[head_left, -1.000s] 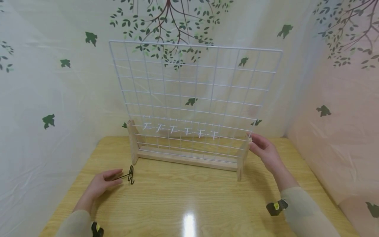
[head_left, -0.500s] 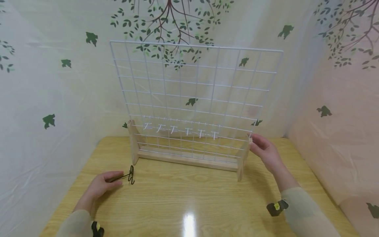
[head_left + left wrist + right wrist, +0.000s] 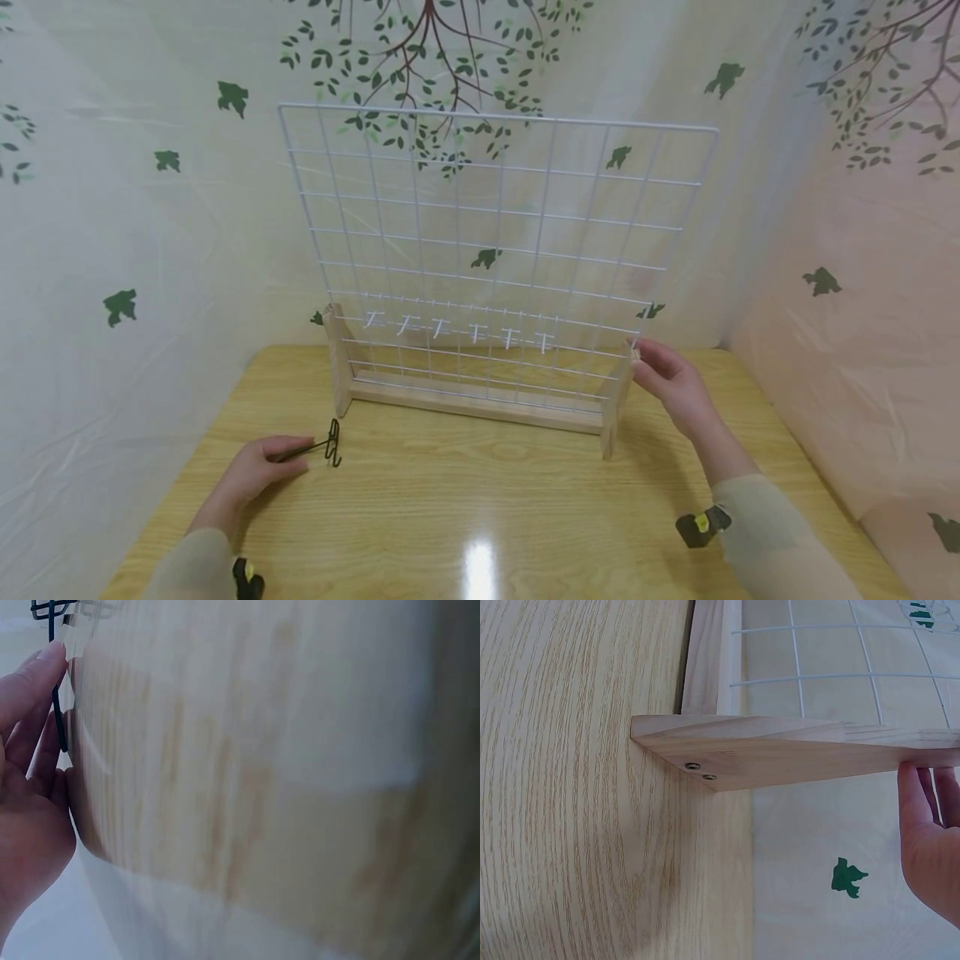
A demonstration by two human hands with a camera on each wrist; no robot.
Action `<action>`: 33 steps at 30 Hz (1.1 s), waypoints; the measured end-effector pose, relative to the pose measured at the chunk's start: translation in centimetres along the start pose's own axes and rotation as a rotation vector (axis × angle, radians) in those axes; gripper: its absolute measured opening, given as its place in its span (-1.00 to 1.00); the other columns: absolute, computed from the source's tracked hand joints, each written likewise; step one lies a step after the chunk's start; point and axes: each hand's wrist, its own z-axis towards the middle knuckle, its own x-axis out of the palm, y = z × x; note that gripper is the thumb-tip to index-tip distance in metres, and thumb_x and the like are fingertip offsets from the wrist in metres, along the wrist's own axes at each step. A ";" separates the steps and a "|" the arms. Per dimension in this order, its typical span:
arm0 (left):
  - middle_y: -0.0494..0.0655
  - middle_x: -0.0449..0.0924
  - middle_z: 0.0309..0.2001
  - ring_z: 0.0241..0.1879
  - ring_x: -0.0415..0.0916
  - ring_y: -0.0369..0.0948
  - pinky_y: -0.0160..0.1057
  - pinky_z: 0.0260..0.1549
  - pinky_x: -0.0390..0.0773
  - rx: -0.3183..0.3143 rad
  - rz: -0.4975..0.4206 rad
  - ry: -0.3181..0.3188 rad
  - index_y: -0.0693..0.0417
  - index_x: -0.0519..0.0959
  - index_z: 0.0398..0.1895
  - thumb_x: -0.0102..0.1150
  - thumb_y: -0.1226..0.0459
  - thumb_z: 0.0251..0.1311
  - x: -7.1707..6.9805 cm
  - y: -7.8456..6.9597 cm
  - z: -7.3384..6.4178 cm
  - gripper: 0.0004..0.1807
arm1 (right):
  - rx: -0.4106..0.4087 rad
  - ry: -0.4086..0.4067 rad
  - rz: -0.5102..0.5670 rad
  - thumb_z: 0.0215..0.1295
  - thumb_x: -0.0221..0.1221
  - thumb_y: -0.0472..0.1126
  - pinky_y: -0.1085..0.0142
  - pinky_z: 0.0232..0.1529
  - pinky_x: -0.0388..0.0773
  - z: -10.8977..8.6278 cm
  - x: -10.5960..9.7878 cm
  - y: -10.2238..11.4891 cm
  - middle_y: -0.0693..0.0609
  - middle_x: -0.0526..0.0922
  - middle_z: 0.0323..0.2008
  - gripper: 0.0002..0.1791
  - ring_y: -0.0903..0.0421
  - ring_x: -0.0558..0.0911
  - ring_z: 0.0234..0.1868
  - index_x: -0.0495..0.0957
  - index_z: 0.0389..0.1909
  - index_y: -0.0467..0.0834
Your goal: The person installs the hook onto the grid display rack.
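A black wire hook (image 3: 332,442) is pinched in my left hand (image 3: 258,467), low over the table's left side. Its double-barred end points right, towards the rack; in the left wrist view its thin stem (image 3: 55,697) runs between thumb and fingers. A white wire grid (image 3: 495,117) stands in a wooden base (image 3: 480,406), leaning slightly back. My right hand (image 3: 678,396) grips the top of the base's right upright (image 3: 617,400). In the right wrist view its fingers (image 3: 915,795) press on the outer wooden face; the thumb is hidden there.
Several small white hooks (image 3: 474,333) hang in a row low on the grid. The wood-grain table (image 3: 450,500) ends at a pale patterned cloth (image 3: 187,233) behind and at both sides. Two screw heads (image 3: 693,766) show in the right upright.
My left fingers have settled slightly lower on the black hook. The hook, the rack and my right hand stay practically where they were.
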 end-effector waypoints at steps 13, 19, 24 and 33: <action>0.11 0.67 0.01 -0.07 0.55 -0.39 -0.44 -0.05 0.46 -0.012 -0.039 0.022 0.26 0.66 0.01 0.42 0.30 0.12 0.3 0.5 0.4 -0.61 | 0.023 -0.001 -0.033 0.47 0.13 -0.05 0.58 -0.01 0.44 -0.3 -0.1 0.3 -0.30 0.39 0.31 -0.40 0.41 0.46 0.07 0.30 0.40 -0.25; -0.01 0.71 -0.10 -0.09 0.56 -0.28 -0.36 -0.03 0.44 -0.018 0.030 -0.039 0.14 0.72 -0.14 0.42 0.26 0.12 0.6 0.6 0.2 -0.76 | 0.031 0.002 -0.029 0.46 0.13 -0.04 0.58 -0.01 0.44 -0.3 -0.1 0.5 -0.28 0.41 0.31 -0.39 0.40 0.46 0.07 0.30 0.40 -0.26; -0.02 0.70 -0.11 -0.09 0.55 -0.26 -0.40 -0.07 0.43 -0.048 0.004 -0.100 0.13 0.73 -0.18 0.43 0.24 0.14 0.8 0.7 0.0 -0.78 | 0.027 0.002 -0.024 0.46 0.13 -0.03 0.57 0.00 0.44 -0.2 -0.1 0.4 -0.28 0.41 0.30 -0.39 0.41 0.47 0.06 0.31 0.39 -0.26; 0.03 0.68 -0.08 -0.08 0.52 -0.19 -0.37 -0.12 0.45 -0.118 -0.038 -0.127 0.18 0.70 -0.11 0.37 0.18 0.20 0.7 -0.7 0.2 -0.71 | 0.034 0.002 -0.028 0.46 0.13 -0.02 0.57 0.00 0.44 -0.2 0.0 0.4 -0.28 0.41 0.30 -0.39 0.40 0.47 0.06 0.31 0.39 -0.25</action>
